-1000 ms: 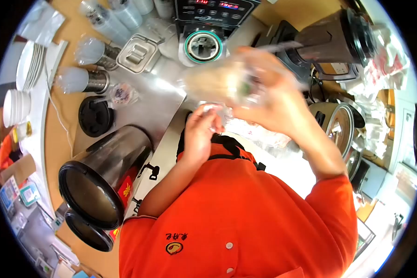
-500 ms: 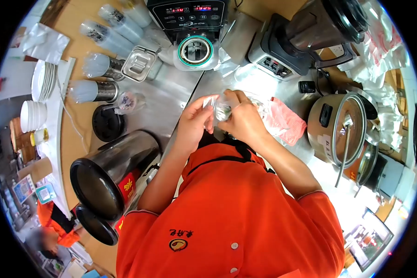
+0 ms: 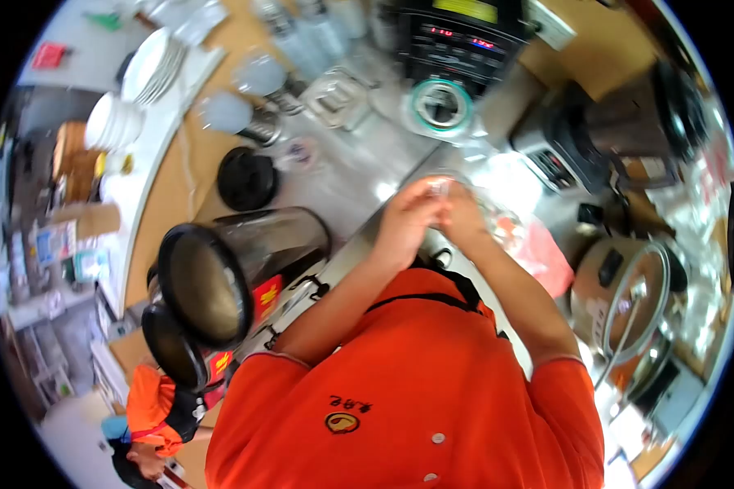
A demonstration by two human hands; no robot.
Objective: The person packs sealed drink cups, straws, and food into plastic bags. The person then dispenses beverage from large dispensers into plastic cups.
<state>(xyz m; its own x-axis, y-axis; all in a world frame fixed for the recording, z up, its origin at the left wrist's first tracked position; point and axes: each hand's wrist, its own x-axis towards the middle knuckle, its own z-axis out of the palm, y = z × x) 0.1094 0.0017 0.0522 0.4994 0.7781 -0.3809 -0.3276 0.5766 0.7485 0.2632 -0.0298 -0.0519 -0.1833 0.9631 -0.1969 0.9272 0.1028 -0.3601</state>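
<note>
At the far left, a stack of bowls (image 3: pixel 114 122) stood near a stack of plates (image 3: pixel 153 67), with a co-worker (image 3: pixel 151 407) in orange low in the view. Two barrels (image 3: pixel 253 253) came next, their round ends toward the camera, and beyond them a black lid (image 3: pixel 247 179) lay flat on the steel counter (image 3: pixel 355 175). A steel tin (image 3: pixel 334 98) sat farther back.

The left hand (image 3: pixel 408 220) reached up and inward over the counter's near edge, its fingers curled in, nearly closed, on a bit of clear plastic (image 3: pixel 442 186). The plastic was between the two hands, at their fingertips, in front of the machine (image 3: pixel 461 57). Fingers and blur covered most of it, so which way it pointed and how its long axis ran could not be told. The right hand (image 3: pixel 462 216) met the left there, its fingers also bent in and closed on the plastic.

To the right, a pink cloth (image 3: pixel 546 259) lay beside the right forearm. A blender (image 3: pixel 628 122) stood behind it, and a pot (image 3: pixel 603 293) at the far right had a ladle (image 3: pixel 628 326) slanting across its top.
</note>
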